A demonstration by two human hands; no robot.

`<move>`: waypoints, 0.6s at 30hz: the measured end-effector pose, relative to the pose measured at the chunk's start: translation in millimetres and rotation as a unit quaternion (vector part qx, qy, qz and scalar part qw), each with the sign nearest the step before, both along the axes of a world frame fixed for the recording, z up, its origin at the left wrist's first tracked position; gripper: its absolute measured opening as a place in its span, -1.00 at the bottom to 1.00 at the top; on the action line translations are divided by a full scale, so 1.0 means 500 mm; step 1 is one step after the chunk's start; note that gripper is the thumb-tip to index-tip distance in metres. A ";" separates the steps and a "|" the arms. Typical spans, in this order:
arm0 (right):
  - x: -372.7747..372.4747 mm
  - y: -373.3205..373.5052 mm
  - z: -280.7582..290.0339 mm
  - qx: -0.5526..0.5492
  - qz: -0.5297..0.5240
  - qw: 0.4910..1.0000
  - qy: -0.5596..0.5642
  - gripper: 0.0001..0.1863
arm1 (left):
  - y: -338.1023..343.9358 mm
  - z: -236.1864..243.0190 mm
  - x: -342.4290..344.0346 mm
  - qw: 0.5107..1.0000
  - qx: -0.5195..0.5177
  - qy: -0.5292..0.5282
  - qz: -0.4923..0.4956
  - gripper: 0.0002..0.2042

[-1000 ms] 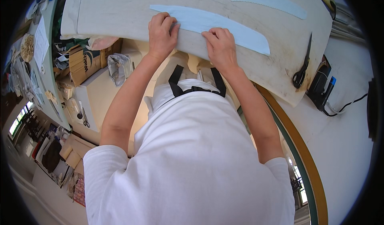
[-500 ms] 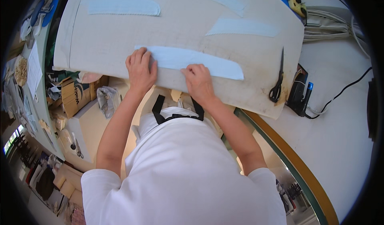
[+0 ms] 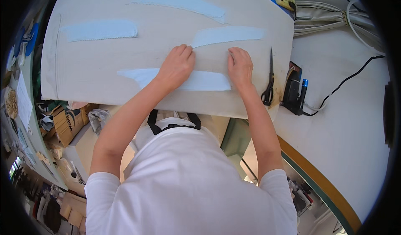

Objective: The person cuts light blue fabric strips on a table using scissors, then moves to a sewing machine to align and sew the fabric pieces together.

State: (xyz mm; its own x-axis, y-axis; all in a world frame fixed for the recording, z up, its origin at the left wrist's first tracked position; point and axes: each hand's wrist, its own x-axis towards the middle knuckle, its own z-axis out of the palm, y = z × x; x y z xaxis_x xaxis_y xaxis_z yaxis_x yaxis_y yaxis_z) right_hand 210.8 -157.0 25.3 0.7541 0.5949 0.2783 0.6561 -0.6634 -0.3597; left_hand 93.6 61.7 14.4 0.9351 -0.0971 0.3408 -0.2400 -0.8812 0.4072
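Observation:
Four-sided strips of light blue fabric lie on a padded beige board; the nearest fabric piece (image 3: 204, 82) runs flat along the front edge. My left hand (image 3: 177, 67) rests over its middle, fingers curled down close to the left tip of another blue fabric piece (image 3: 232, 34) farther back. My right hand (image 3: 241, 67) is beyond the near piece's right end, its thumb and fingers bent together just below the farther piece. What either hand pinches, if anything, is hidden. Black scissors (image 3: 269, 78) lie to the right of my right hand.
Two more blue pieces lie farther back, a left piece (image 3: 102, 30) and a top piece (image 3: 179, 3), on the beige board (image 3: 83, 76). At right stand a black corded device (image 3: 293, 88) and a yellow power strip (image 3: 285, 0). A cardboard box (image 3: 69, 124) is at lower left.
Both hands have left the near piece's upper edge and moved farther out and to the right. The view has shifted, so the board appears lower and more to the left.

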 end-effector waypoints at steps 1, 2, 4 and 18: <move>0.025 -0.015 -0.003 -0.012 0.013 0.999 -0.028 -0.78 | -0.018 -0.001 0.036 0.999 0.028 0.017 -0.005 -0.80; 0.047 -0.029 -0.011 -0.023 0.024 0.998 -0.050 -0.77 | -0.030 -0.002 0.063 0.996 0.076 0.053 -0.003 -0.80; 0.108 -0.045 -0.027 -0.064 0.040 0.992 -0.100 -0.74 | -0.050 -0.003 0.103 0.976 0.173 0.131 0.003 -0.80; 0.278 -0.142 -0.022 0.047 0.039 0.996 0.071 -0.84 | -0.017 0.032 0.112 0.873 -0.330 0.138 0.330 -0.94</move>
